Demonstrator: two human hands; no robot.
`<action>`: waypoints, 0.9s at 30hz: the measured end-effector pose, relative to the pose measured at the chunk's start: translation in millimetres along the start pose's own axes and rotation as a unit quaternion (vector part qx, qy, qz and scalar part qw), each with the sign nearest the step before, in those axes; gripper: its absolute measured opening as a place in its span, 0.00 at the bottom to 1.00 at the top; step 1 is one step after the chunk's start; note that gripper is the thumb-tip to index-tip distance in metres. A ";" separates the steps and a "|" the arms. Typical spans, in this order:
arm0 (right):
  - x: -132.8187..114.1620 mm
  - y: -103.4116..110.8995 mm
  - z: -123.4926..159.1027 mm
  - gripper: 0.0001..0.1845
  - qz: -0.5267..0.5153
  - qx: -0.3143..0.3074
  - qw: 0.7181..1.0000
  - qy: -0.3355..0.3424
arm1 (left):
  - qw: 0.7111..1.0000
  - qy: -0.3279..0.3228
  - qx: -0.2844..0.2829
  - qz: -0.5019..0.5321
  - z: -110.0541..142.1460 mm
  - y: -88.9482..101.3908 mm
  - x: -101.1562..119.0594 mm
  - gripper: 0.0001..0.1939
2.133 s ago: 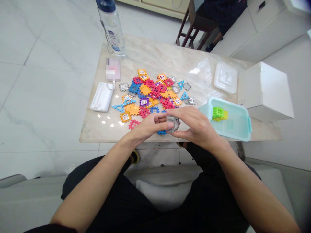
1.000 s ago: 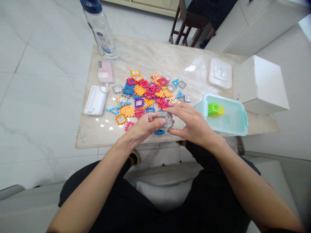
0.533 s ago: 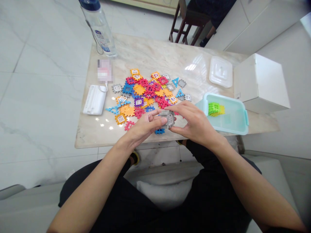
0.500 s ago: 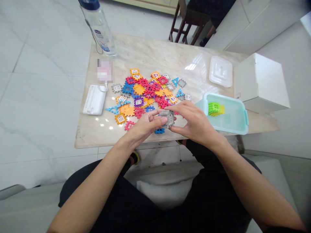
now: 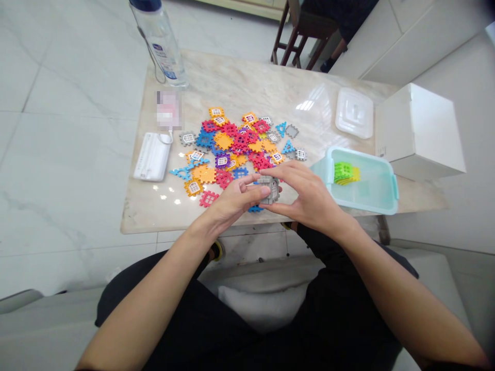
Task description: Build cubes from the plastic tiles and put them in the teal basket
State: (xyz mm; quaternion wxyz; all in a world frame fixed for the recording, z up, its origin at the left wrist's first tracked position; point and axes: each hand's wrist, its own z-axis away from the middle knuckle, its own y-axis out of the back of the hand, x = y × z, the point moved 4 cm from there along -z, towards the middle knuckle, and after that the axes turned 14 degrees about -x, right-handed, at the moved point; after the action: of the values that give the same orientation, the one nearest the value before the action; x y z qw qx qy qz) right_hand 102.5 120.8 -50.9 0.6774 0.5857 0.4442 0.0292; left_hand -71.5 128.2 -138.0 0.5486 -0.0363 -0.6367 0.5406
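Note:
A stack of grey interlocking building tiles (image 5: 274,190) with a window lattice on its outer face is held above the table's near edge. My left hand (image 5: 234,202) is closed on the stack's left side, thumb on top. From the right, my right hand (image 5: 305,190) grips the same stack between its fingers and thumb, at the upper and lower edges. Beyond my hands lies a loose pile of notched tiles (image 5: 240,141) in red, orange, blue, purple and grey. Several pale-blue triangular tiles (image 5: 288,147) lie at the pile's edges. My fingers hide part of the stack.
A turquoise bin (image 5: 371,201) at right holds green and yellow tiles (image 5: 344,172). Behind it are a clear lid (image 5: 355,113) and a white box (image 5: 421,131). At left stand a water bottle (image 5: 160,49) and a white power bank (image 5: 153,157). A person is near the stool (image 5: 315,26).
Both hands keep hold of the grey stack, which has turned slightly so its lattice face shows differently. The view shifted left, then slightly back. The pile looks unchanged.

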 end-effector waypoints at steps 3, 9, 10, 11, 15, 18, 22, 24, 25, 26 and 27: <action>-1.7 1.0 -0.8 0.29 0.001 -0.001 1.000 0.002 | 1.000 -0.008 -0.008 -0.002 -0.3 -0.9 0.1 0.40; -3.4 2.1 -1.6 0.30 -0.002 -0.018 1.000 -0.004 | 0.999 -0.001 -0.032 -0.014 -1.6 -0.5 -0.6 0.36; -3.5 1.7 -1.6 0.29 0.000 -0.018 1.000 -0.001 | 0.999 -0.001 -0.036 -0.012 -1.8 -0.9 -0.9 0.36; -3.5 1.3 -1.6 0.28 0.003 -0.017 1.000 0.002 | 0.999 -0.003 -0.041 -0.011 -1.9 -1.6 -1.1 0.36; -2.2 -0.3 -0.8 0.26 0.015 0.001 1.000 0.018 | 0.999 -0.006 -0.045 -0.015 -1.8 -3.5 -1.0 0.38; -0.1 -1.8 0.5 0.29 0.010 0.006 1.000 0.029 | 0.999 0.001 -0.024 -0.024 -0.7 -0.6 -1.6 0.42; 1.5 -3.5 1.2 0.36 -0.008 -0.017 0.999 0.028 | 0.999 -0.001 -0.045 -0.024 -0.5 2.2 -4.0 0.42; 0.8 -3.6 1.4 0.37 -0.014 -0.024 0.999 0.022 | 0.998 -0.001 -0.056 -0.021 -0.6 2.6 -5.0 0.41; 0.1 -3.5 1.5 0.36 -0.014 -0.025 0.999 0.020 | 0.998 0.000 -0.057 -0.022 -0.5 2.5 -5.2 0.39; -0.8 -3.4 1.8 0.34 -0.013 -0.024 0.999 0.021 | 0.998 0.001 -0.056 -0.024 -0.2 2.1 -5.0 0.37; -1.8 -3.2 2.3 0.32 -0.011 -0.021 0.999 0.023 | 0.998 0.002 -0.056 -0.026 0.0 1.2 -4.5 0.36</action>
State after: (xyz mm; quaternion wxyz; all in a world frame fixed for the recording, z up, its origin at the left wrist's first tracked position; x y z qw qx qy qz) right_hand 101.4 117.1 -52.7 0.6796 0.5653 0.4654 0.0445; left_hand -70.4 125.8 -141.9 0.5609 -0.0508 -0.6656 0.4897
